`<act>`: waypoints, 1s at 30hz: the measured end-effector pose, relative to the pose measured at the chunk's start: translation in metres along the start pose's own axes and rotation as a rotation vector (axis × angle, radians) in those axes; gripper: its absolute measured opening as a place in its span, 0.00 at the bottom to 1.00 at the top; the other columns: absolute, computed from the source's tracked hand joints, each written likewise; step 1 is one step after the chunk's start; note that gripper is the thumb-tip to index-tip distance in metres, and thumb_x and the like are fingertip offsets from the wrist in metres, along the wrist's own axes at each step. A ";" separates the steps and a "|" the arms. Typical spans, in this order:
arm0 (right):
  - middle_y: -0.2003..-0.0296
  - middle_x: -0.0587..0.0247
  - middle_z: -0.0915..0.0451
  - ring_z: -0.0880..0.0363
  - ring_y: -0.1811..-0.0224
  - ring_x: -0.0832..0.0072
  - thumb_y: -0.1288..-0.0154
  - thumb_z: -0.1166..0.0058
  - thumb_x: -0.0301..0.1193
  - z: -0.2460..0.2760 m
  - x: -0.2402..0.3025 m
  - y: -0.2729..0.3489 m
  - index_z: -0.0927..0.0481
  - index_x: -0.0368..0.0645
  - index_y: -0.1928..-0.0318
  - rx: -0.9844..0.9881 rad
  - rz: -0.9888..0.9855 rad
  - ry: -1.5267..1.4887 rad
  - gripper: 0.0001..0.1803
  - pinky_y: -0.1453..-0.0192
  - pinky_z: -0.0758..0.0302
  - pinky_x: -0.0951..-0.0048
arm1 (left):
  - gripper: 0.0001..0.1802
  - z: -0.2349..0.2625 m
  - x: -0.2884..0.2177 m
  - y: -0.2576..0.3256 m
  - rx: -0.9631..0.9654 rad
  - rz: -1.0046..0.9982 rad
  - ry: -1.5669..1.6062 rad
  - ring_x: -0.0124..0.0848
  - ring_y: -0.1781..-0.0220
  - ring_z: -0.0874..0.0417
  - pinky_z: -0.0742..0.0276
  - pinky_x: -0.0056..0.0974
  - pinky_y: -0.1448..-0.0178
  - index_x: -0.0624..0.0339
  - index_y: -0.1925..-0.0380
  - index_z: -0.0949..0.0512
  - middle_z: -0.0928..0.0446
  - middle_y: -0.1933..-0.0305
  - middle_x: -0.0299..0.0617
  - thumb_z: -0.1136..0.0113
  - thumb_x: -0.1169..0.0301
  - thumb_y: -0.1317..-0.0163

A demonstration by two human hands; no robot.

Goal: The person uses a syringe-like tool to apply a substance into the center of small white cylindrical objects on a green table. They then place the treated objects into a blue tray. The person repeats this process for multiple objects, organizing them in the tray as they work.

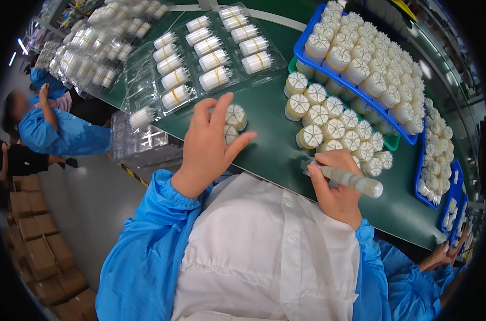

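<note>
My left hand [206, 147] hovers at the middle of the green table [269, 128], fingers spread. Beside its fingertips stand two white cylinders [236, 116] with segmented round tops; I cannot tell whether the fingers touch them. A translucent, pen-like tube [355, 180] with whitish contents is gripped in my right hand [336, 198]. Its narrow tip points left over the table, and its rounded end points right. Just beyond that hand, a cluster of upright cylinders [334, 128] with yellowish bands stands close together.
A blue tray [355, 85] packed with upright cylinders sits at the far right, above a green tray [392, 142]. Transparent blister trays [170, 109] hold cylinders lying down at the far left; more are stacked behind. A co-worker [61, 125] sits left; another's hands [441, 255] show lower right.
</note>
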State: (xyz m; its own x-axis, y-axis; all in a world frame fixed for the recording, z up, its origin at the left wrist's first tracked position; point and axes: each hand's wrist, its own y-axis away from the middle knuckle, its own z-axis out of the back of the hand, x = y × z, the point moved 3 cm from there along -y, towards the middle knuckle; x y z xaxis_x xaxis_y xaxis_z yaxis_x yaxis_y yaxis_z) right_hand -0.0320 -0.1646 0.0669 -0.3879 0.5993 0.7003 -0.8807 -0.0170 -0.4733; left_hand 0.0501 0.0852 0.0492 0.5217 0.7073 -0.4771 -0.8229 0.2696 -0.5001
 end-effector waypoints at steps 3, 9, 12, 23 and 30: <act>0.65 0.52 0.18 0.17 0.68 0.61 0.42 0.28 0.23 0.001 0.002 0.000 0.16 0.36 0.60 -0.009 -0.055 0.002 0.11 0.65 0.21 0.66 | 0.18 0.004 0.003 -0.012 0.034 -0.003 -0.038 0.48 0.57 0.19 0.22 0.46 0.53 0.62 0.49 0.21 0.23 0.55 0.48 0.32 0.70 0.37; 0.65 0.53 0.17 0.17 0.68 0.63 0.41 0.28 0.23 -0.003 0.001 0.000 0.16 0.35 0.60 -0.011 -0.036 -0.004 0.11 0.65 0.21 0.68 | 0.16 0.009 0.030 -0.022 -0.013 0.022 -0.014 0.46 0.57 0.19 0.22 0.45 0.53 0.61 0.53 0.23 0.23 0.57 0.47 0.31 0.69 0.38; 0.65 0.53 0.17 0.17 0.68 0.64 0.41 0.28 0.23 -0.007 0.001 -0.001 0.16 0.35 0.60 -0.021 -0.032 -0.029 0.11 0.66 0.21 0.68 | 0.20 0.000 0.029 -0.028 -0.032 0.008 -0.010 0.44 0.59 0.19 0.22 0.45 0.54 0.60 0.52 0.23 0.22 0.59 0.46 0.28 0.67 0.40; 0.64 0.53 0.17 0.17 0.67 0.63 0.42 0.28 0.22 0.002 -0.001 0.001 0.16 0.35 0.59 0.005 -0.030 0.014 0.11 0.65 0.21 0.68 | 0.25 0.029 0.075 -0.039 -0.211 0.252 0.129 0.31 0.62 0.21 0.22 0.37 0.55 0.57 0.41 0.20 0.18 0.51 0.42 0.28 0.69 0.39; 0.64 0.53 0.17 0.16 0.67 0.62 0.42 0.27 0.23 -0.001 0.000 -0.001 0.16 0.35 0.59 -0.005 -0.017 -0.013 0.12 0.64 0.20 0.67 | 0.21 0.110 0.168 -0.044 -0.262 0.131 -0.836 0.47 0.47 0.18 0.20 0.46 0.46 0.56 0.48 0.17 0.17 0.47 0.44 0.29 0.62 0.39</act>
State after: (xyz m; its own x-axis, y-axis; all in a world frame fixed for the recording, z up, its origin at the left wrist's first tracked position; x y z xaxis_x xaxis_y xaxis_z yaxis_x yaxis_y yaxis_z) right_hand -0.0313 -0.1639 0.0671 -0.3760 0.5890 0.7153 -0.8860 -0.0024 -0.4637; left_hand 0.1494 0.2639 0.0704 0.0070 0.9958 0.0909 -0.7331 0.0669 -0.6768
